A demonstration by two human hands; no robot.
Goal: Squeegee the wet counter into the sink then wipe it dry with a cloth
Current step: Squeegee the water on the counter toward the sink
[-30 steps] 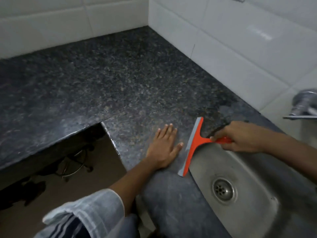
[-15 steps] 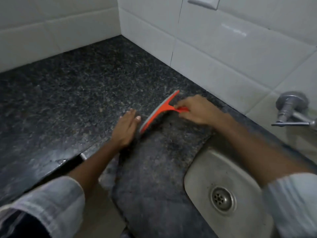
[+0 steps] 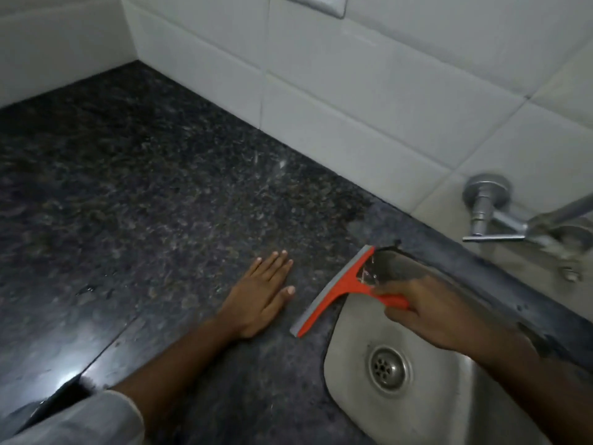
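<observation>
An orange squeegee [image 3: 340, 289] with a grey rubber blade lies at the left rim of the steel sink [image 3: 426, 399], its blade edge on the dark speckled granite counter [image 3: 144, 203]. My right hand [image 3: 430, 311] grips its orange handle over the sink bowl, and water drops fall off near the blade's top end. My left hand [image 3: 261, 293] rests flat on the counter, fingers spread, a little left of the blade and apart from it. No cloth is in view.
White tiled walls [image 3: 353, 91] close the counter at the back and right. A metal tap [image 3: 500, 216] sticks out of the wall above the sink's far side. The sink drain [image 3: 390, 367] is uncovered. The counter's front edge drops off at the lower left.
My right hand has drawn the squeegee from the counter near the wall back to the sink's rim. My left hand has stayed flat on the counter. The view has shifted.
</observation>
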